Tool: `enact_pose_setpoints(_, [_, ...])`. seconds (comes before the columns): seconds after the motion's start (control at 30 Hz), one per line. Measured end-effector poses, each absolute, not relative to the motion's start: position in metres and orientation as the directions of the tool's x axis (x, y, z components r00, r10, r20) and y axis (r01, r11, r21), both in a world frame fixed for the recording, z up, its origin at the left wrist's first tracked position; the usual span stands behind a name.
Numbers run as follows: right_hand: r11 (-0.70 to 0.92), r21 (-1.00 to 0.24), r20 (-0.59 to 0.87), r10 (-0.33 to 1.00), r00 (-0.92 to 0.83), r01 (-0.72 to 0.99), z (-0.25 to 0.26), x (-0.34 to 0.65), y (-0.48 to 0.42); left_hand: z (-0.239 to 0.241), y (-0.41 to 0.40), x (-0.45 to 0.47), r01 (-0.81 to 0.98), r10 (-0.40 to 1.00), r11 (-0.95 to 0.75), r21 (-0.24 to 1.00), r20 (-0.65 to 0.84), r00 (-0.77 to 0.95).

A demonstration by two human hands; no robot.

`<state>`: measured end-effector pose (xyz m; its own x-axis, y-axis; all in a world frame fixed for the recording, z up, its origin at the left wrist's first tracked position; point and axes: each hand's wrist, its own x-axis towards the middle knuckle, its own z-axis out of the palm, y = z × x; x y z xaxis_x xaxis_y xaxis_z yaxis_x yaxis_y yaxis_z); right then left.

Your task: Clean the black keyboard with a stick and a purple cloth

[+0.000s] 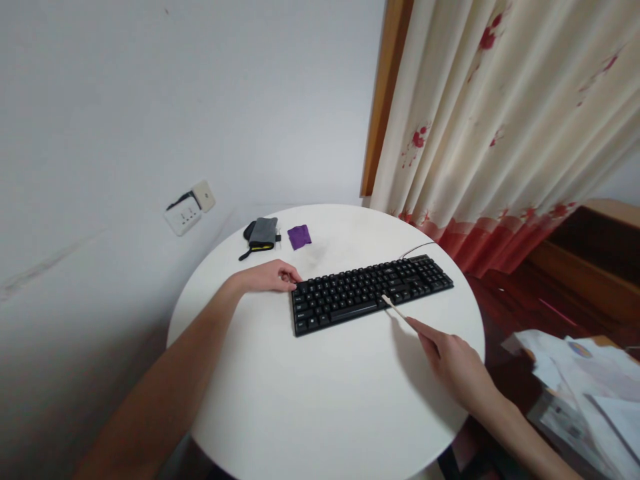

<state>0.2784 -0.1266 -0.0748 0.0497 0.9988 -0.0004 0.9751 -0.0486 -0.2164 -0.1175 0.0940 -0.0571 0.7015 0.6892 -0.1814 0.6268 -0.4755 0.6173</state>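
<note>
A black keyboard lies slightly angled on the round white table, its cable running off behind the far right corner. At its upper left corner, my left hand is closed with curled fingers and grips the edge. My right hand, closed as well, holds a slim white brush that looks like a toothbrush. The brush head rests on or just over the keys right of the space bar; its bristles are too small to make out.
Behind the keyboard lie a purple cloth and a grey pouch beside a dark object. A wall socket is at the left. Floral curtains hang at the right, above papers and plastic bags near the table's edge.
</note>
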Motion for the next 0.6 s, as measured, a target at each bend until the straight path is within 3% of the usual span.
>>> enact_pose_setpoints(0.4, [-0.019, -0.391, -0.005, 1.0, 0.018, 0.92, -0.079, 0.29, -0.143, -0.059, 0.095, -0.118, 0.652, 0.701, -0.467, 0.597, -0.199, 0.685])
enact_pose_setpoints(0.6, [0.033, -0.528, 0.145, 0.988, 0.052, 0.848, -0.061, 0.294, -0.127, -0.059, 0.096, -0.118, 0.643, 0.695, -0.475, 0.601, -0.192, 0.693])
